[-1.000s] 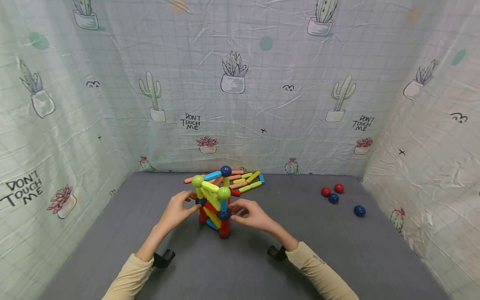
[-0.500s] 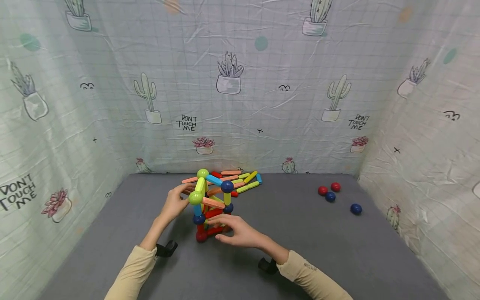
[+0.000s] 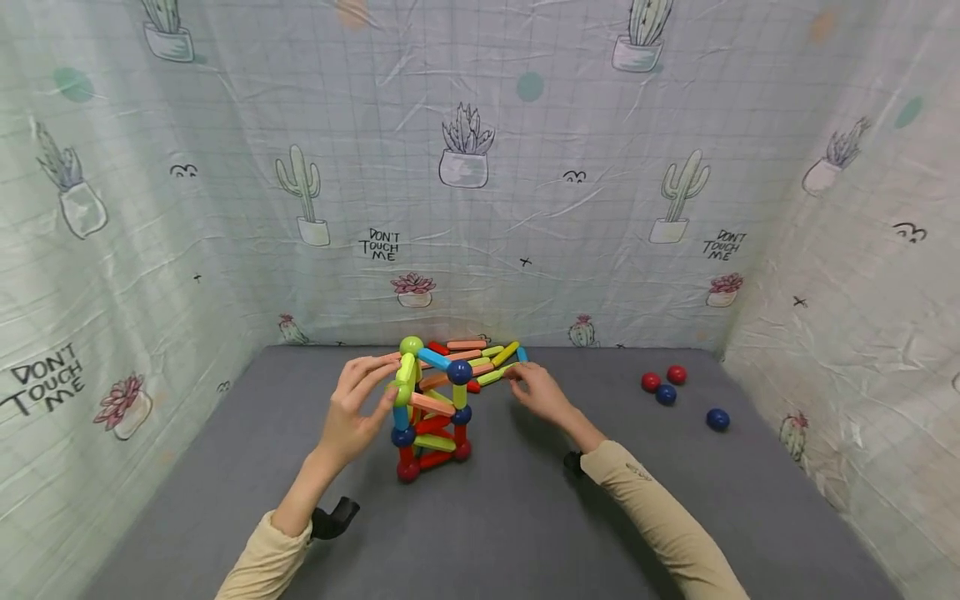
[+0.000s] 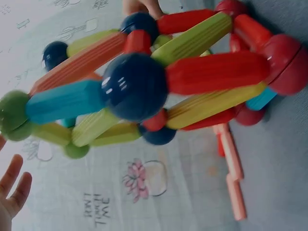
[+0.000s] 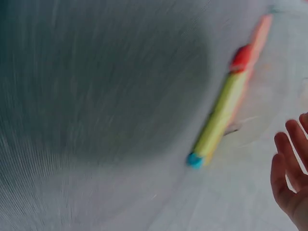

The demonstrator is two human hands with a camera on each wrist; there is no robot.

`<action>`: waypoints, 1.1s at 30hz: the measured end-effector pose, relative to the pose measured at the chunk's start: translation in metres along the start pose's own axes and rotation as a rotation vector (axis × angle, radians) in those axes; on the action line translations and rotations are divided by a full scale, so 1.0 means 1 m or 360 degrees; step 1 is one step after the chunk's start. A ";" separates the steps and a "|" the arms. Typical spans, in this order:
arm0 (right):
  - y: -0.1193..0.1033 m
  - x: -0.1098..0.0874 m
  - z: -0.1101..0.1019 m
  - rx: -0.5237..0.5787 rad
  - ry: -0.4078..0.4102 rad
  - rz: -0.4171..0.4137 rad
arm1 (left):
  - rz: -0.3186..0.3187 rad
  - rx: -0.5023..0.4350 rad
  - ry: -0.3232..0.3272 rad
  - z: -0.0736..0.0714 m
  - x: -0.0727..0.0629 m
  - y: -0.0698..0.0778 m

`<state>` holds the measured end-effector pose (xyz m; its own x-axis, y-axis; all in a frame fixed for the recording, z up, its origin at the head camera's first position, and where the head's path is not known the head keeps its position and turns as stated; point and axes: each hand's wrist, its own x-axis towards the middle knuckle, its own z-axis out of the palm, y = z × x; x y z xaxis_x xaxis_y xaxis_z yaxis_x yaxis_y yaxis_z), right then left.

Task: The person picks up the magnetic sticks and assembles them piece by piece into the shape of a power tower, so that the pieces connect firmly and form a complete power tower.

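A standing frame of magnetic building sticks and balls (image 3: 433, 427) is on the grey table. It has red balls at the base, dark blue balls midway and green and blue balls on top. My left hand (image 3: 352, 417) is at its upper left, by the near green ball (image 4: 14, 115); the left wrist view shows loosely spread fingertips close to that ball. Whether they touch it is unclear. My right hand (image 3: 543, 396) is over the right end of a pile of loose sticks (image 3: 491, 364). In the right wrist view its fingers (image 5: 288, 149) are extended, holding nothing.
Two red balls (image 3: 651, 382) and two dark blue balls (image 3: 717, 419) lie apart on the right of the table (image 3: 570, 517). A printed curtain (image 3: 480, 217) hangs behind and at both sides, close behind the stick pile.
The frame was turned, so an orange stick now faces front. My left hand has shifted to its top left corner. My right hand left the frame and moved right to the loose sticks.
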<state>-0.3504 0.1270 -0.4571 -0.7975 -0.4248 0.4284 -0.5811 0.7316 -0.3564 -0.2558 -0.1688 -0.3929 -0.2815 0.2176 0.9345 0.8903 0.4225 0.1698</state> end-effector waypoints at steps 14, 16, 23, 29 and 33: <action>0.030 0.027 0.032 -0.0659 -0.0586 0.0170 | -0.0022 0.0036 -0.0086 0.008 -0.018 -0.003; 0.030 0.028 0.033 -0.0711 -0.0536 0.0134 | -0.0022 0.0043 -0.0095 0.007 -0.018 -0.003; 0.030 0.026 0.033 -0.0872 -0.0392 -0.0017 | -0.0042 0.0039 -0.0127 0.007 -0.016 -0.003; 0.030 0.024 0.030 -0.0911 -0.0417 -0.0068 | -0.0060 0.0042 -0.0150 0.007 -0.016 -0.003; 0.031 0.023 0.027 -0.0924 -0.0432 -0.0043 | -0.0064 0.0048 -0.0160 0.007 -0.017 -0.002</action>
<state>-0.3907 0.1253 -0.4811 -0.8407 -0.5113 0.1781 -0.4800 0.8561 0.1918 -0.2553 -0.1674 -0.4110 -0.3528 0.2863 0.8908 0.8668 0.4584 0.1960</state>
